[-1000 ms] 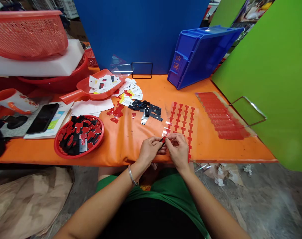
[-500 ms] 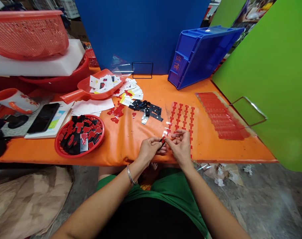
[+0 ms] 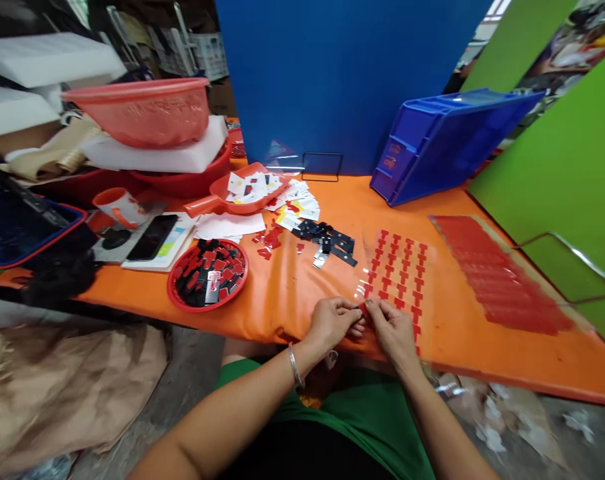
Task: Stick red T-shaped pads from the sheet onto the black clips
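At the table's front edge, my left hand pinches a small black and red piece between thumb and fingers. My right hand closes on the other end of that piece, its thumb and forefinger pressed against the red part. Most of the piece is hidden by fingertips. Just beyond the right hand lies a clear sheet with rows of red T-shaped stickers. Several flat black plates are heaped beyond my left hand. A red basket to the left holds black pieces with red T shapes on them.
Loose red scraps lie near a red dustpan of paper cards. Farther left are a phone, a mug and stacked basins. A blue crate leans at the back; a red sheet lies right.
The camera view has turned left, so the table appears shifted rightward. Both hands stay together on the small piece, which is now more covered by the fingers.
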A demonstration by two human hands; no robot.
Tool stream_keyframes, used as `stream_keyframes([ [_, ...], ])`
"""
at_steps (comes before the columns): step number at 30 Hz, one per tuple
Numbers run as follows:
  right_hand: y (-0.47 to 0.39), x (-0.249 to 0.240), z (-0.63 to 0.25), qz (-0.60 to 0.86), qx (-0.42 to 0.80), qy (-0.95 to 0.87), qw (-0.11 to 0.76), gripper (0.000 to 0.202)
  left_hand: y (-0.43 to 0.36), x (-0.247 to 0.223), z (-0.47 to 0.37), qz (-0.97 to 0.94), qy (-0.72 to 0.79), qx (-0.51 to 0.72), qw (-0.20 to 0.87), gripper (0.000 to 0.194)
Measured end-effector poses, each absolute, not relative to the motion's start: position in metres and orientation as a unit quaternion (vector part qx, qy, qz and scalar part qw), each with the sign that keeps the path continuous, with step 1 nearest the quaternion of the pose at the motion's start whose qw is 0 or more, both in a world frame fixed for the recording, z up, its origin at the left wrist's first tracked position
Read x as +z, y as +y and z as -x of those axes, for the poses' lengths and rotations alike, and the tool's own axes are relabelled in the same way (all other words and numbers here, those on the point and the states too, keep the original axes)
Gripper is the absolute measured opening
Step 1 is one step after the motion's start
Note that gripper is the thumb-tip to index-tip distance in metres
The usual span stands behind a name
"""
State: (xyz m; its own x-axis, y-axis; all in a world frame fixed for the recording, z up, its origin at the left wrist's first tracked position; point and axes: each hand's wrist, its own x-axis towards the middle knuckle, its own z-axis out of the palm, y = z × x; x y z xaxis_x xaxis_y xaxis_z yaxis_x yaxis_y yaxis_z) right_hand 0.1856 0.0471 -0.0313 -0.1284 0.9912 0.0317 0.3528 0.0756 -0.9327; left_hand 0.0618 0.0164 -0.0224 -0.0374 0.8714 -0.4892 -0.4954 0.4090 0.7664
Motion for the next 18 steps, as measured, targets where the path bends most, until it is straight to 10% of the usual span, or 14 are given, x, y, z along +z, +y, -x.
stream_keyframes([
  [7, 0.048, -0.037, -0.183, 0.578, 0.429, -0.585, 0.375, 0.051, 0.014, 0.018, -0.030, -0.268, 0.479, 0.582, 0.600, 0.021],
  [18, 0.039, -0.024, -0.175, 0.461, 0.253, -0.799, 0.290, 0.017, -0.041, 0.040, 0.156, -0.371, 0.787, 0.489, -0.060, 0.027],
])
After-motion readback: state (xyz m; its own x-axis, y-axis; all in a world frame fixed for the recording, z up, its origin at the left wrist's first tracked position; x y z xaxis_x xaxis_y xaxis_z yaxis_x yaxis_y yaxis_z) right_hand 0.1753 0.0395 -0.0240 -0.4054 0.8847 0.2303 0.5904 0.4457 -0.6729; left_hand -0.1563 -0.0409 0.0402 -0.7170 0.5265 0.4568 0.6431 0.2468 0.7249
